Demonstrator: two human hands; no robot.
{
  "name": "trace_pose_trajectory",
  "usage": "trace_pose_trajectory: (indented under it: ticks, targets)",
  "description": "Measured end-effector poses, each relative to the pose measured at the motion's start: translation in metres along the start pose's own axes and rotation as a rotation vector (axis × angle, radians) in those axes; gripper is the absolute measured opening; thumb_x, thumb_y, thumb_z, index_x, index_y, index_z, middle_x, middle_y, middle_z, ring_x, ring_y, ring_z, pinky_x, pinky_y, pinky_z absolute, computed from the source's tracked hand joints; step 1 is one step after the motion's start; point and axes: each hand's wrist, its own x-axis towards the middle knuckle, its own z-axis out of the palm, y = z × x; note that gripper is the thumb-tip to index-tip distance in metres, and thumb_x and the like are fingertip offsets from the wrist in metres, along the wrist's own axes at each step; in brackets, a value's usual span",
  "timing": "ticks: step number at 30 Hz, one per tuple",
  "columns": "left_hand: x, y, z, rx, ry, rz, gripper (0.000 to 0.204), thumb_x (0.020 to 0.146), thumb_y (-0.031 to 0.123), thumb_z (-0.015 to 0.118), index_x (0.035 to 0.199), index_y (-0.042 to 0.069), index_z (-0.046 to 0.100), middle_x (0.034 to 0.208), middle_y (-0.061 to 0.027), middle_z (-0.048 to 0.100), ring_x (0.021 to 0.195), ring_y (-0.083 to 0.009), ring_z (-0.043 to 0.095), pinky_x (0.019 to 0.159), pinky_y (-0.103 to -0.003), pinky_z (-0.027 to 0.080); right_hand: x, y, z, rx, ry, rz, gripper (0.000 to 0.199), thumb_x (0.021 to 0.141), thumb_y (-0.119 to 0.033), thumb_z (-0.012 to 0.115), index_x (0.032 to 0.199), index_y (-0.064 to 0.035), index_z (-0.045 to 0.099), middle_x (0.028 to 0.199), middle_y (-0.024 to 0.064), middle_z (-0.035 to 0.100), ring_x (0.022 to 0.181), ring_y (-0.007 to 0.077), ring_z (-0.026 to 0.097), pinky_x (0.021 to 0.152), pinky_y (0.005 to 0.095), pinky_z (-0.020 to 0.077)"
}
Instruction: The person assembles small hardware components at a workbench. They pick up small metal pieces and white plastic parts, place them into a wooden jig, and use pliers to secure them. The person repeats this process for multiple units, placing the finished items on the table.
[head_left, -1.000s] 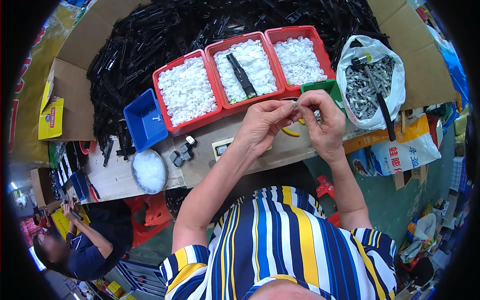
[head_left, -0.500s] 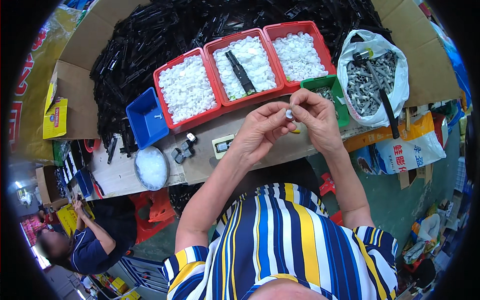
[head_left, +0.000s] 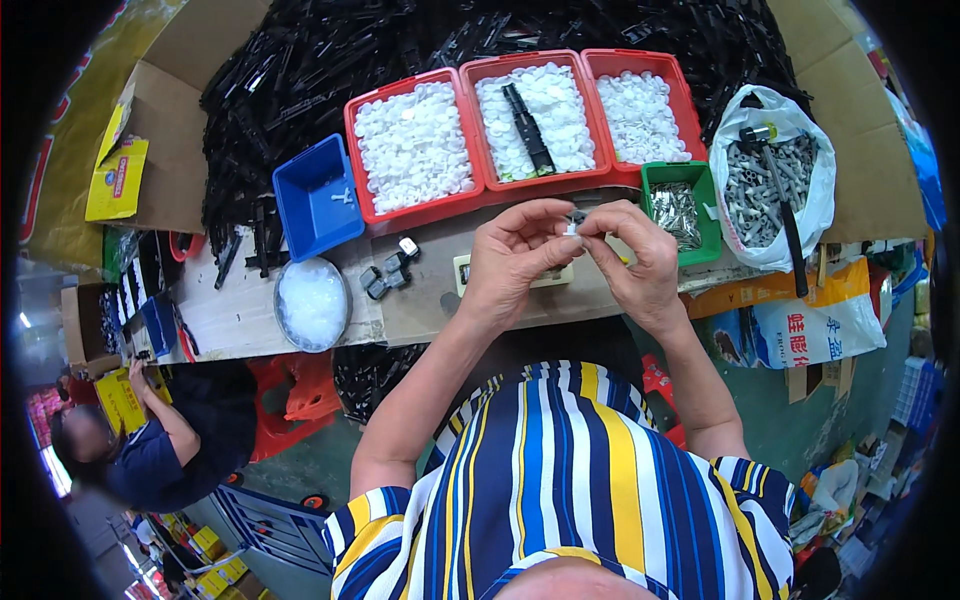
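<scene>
A workbench (head_left: 250,315) covered with cardboard carries three red trays (head_left: 415,150) of white parts, a blue bin (head_left: 315,195), a green bin (head_left: 680,205), a round tub (head_left: 312,303), a white bag (head_left: 775,190) and a heap of black parts (head_left: 330,60).

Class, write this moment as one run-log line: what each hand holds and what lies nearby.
left hand: pinching small part | right hand: pinching same part | behind: red trays, green bin
</scene>
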Motion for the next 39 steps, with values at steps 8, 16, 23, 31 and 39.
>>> trace_pose_trajectory:
  ticks: [8,16,23,31,39]
  targets:
    - [-0.022,0.009,-0.015,0.607,0.170,0.222,0.037,0.079,0.000,0.080,0.115,0.001,0.069,0.101,-0.0055,0.068,0.088,-0.0109,0.065,0.075,-0.024,0.054,0.001,0.000,0.018,-0.053,-0.175,0.000,0.010,0.084,0.003,0.067,0.092,0.0016,0.062,0.087,0.0132,0.061,0.077,0.0293,0.064,0.066,0.0377,0.0502]
    - [-0.062,0.006,-0.043,1.492,0.208,0.655,0.033,0.067,0.006,0.084,0.098,0.004,0.073,0.092,-0.0092,0.065,0.090,-0.0273,0.061,0.078,-0.037,0.051,-0.010,0.023,0.046,-0.092,-0.383,-0.027,0.009,0.085,-0.004,0.066,0.090,0.0017,0.060,0.086,0.0155,0.055,0.083,0.0359,0.060,0.072,0.0449,0.0472]
    - [-0.070,-0.014,-0.052,1.690,0.102,0.713,0.034,0.069,0.012,0.082,0.102,0.007,0.072,0.103,-0.0091,0.062,0.099,-0.0296,0.059,0.083,-0.041,0.050,-0.010,0.027,0.057,-0.123,-0.435,-0.075,0.007,0.085,-0.005,0.064,0.087,0.0002,0.059,0.085,0.0158,0.056,0.083,0.0369,0.060,0.069,0.0471,0.0467]
    - [-0.067,-0.019,-0.060,1.813,0.020,0.774,0.033,0.073,0.015,0.080,0.105,0.008,0.071,0.106,-0.0086,0.061,0.102,-0.0276,0.059,0.080,-0.040,0.048,-0.004,0.024,0.056,-0.102,-0.502,-0.017,0.009,0.084,-0.004,0.064,0.091,0.0009,0.061,0.086,0.0175,0.056,0.080,0.0397,0.061,0.068,0.0475,0.0475]
    - [-0.066,-0.023,-0.064,1.786,0.002,0.806,0.039,0.071,0.015,0.081,0.108,0.009,0.071,0.108,-0.0090,0.061,0.103,-0.0293,0.058,0.084,-0.041,0.048,-0.019,0.026,0.052,-0.181,-0.490,-0.087,0.027,0.079,0.000,0.066,0.107,0.0019,0.063,0.091,0.0139,0.058,0.081,0.0340,0.062,0.068,0.0425,0.0478]
